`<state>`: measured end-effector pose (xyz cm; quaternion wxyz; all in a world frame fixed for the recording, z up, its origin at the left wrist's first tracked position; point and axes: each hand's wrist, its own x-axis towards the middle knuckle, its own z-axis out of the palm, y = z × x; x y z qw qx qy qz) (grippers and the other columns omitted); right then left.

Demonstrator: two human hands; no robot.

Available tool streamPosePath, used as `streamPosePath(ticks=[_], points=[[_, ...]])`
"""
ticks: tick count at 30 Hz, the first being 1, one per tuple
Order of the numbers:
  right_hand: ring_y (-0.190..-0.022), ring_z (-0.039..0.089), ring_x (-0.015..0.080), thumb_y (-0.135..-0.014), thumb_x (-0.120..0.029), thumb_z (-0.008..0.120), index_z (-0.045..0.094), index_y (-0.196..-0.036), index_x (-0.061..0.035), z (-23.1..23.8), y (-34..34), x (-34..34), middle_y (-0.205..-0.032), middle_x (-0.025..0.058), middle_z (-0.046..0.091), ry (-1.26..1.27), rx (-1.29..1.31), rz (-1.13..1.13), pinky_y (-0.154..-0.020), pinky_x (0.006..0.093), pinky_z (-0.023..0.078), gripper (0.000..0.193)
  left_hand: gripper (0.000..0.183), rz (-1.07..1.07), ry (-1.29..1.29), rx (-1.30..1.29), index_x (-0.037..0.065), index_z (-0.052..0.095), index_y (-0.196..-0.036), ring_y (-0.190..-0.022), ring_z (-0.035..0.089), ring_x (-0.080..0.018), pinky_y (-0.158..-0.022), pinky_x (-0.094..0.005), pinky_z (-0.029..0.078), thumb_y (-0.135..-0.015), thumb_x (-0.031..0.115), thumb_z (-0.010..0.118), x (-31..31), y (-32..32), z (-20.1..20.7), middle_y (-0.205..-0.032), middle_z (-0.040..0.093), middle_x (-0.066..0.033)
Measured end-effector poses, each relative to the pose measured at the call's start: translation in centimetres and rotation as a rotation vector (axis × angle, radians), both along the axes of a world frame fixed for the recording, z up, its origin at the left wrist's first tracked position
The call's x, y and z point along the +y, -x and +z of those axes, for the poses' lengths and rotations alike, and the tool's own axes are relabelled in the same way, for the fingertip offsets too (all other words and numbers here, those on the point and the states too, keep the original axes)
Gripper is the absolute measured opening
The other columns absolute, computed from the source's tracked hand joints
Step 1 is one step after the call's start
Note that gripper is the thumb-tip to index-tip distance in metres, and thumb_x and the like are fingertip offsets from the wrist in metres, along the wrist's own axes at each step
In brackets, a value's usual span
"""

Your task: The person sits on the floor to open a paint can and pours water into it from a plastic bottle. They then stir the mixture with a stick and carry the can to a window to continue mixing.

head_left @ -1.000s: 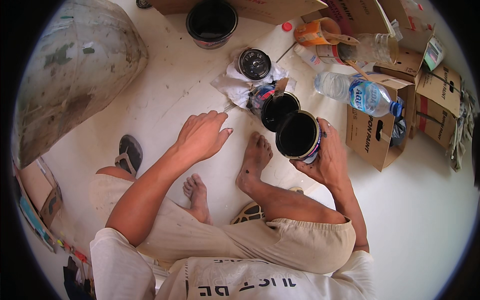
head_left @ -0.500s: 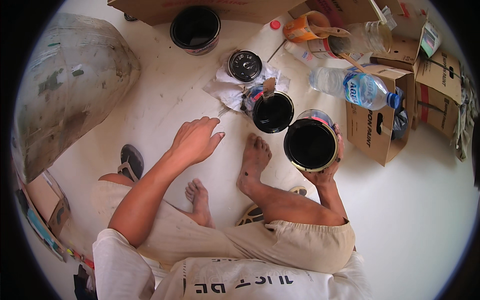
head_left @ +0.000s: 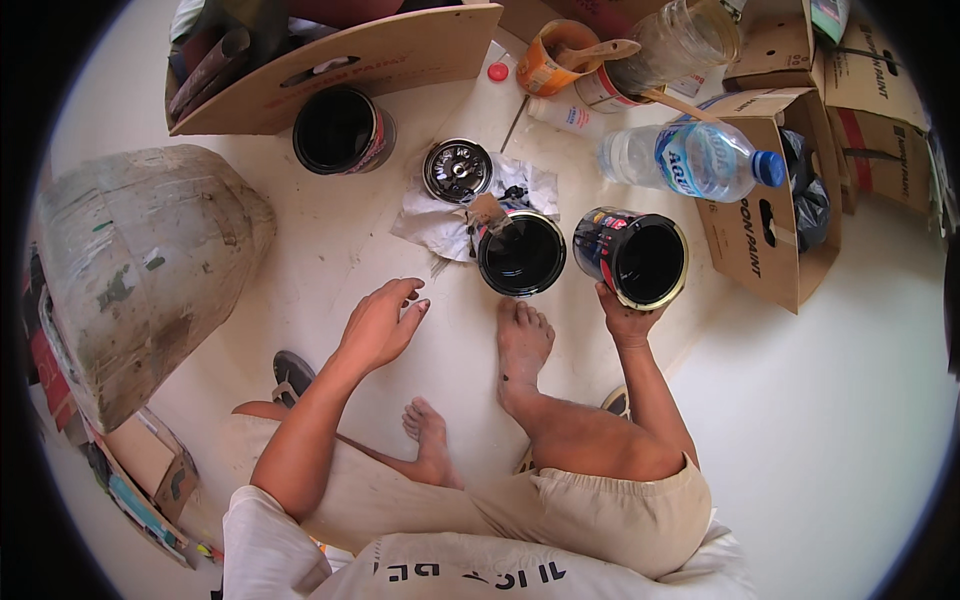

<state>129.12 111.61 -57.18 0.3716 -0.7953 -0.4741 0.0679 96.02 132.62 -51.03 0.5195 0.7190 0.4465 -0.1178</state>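
My right hand point(head_left: 629, 320) grips the near side of an open paint can point(head_left: 597, 245) with a gold rim; most of its fingers are hidden. Dark contents show inside, and the can leans so that its mouth is toward the lower right. Just left of it is a second open can of black paint point(head_left: 522, 254), with a flat brown piece point(head_left: 489, 212) at its far-left rim. Over the floor, my left hand point(head_left: 384, 325) is empty, its fingers loosely bent and apart. A paint-smeared lid point(head_left: 457, 170) lies on crumpled white paper point(head_left: 418, 222) beyond the second can.
Another open can point(head_left: 340, 132) stands far left, before a cardboard box point(head_left: 400, 65). A large rounded grey object point(head_left: 150, 260) occupies the left side. A water bottle point(head_left: 690, 160) lies against a carton point(head_left: 745, 235) at right. An orange tub point(head_left: 550, 62) holds a brush. My bare feet point(head_left: 524, 340) are close by.
The held can has tilted, so its side wall shows more, and my right hand appears lower on its near side. My left hand is still empty. The whole view has shifted.
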Motion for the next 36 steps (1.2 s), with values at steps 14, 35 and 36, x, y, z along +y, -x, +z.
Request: streamPosePath(ticks=[14, 35, 36], points=[[-0.141, 0.038, 0.0336, -0.064, -0.036, 0.095, 0.044, -0.144, -0.0071, -4.8, -0.3, 9.3, -0.149, 0.0124, 0.045, -0.081, 0.222, 0.086, -0.120, 0.0436, 0.026, 0.100, 0.025, 0.256, -0.392, -0.438, -0.002, 0.062, -0.119, -0.105, 0.065, -0.0314, -0.094, -0.0384, 0.049, -0.095, 0.003, 0.057, 0.8, -7.0, 3.8, -0.113, 0.066, -0.0174], [-0.147, 0.029, 0.0321, -0.080, -0.024, 0.085, 0.008, -0.158, -0.0034, 0.0, -7.5, 8.9, -0.159, 0.0184, 0.024, -0.390, 0.372, -0.140, -0.121, 0.0474, 0.025, 0.112, 0.040, 0.598, -0.072, 0.049, -0.005, 0.067, -0.116, -0.087, 0.064, -0.0191, -0.081, -0.0332, 0.050, -0.098, 0.031, 0.060, 7.4, -9.2, -7.3, -0.102, 0.071, -0.0131], [-0.147, 0.030, 0.0309, -0.080, -0.022, 0.086, 0.008, -0.158, -0.0032, 0.3, -7.9, 9.5, -0.158, 0.0174, 0.025, -0.396, 0.387, -0.110, -0.122, 0.0459, 0.024, 0.112, 0.040, 0.545, -0.125, 0.101, -0.004, 0.069, -0.113, -0.086, 0.065, -0.0198, -0.079, -0.0338, 0.050, -0.097, 0.032, 0.062, 7.8, -9.5, -8.3, -0.099, 0.072, -0.0132]])
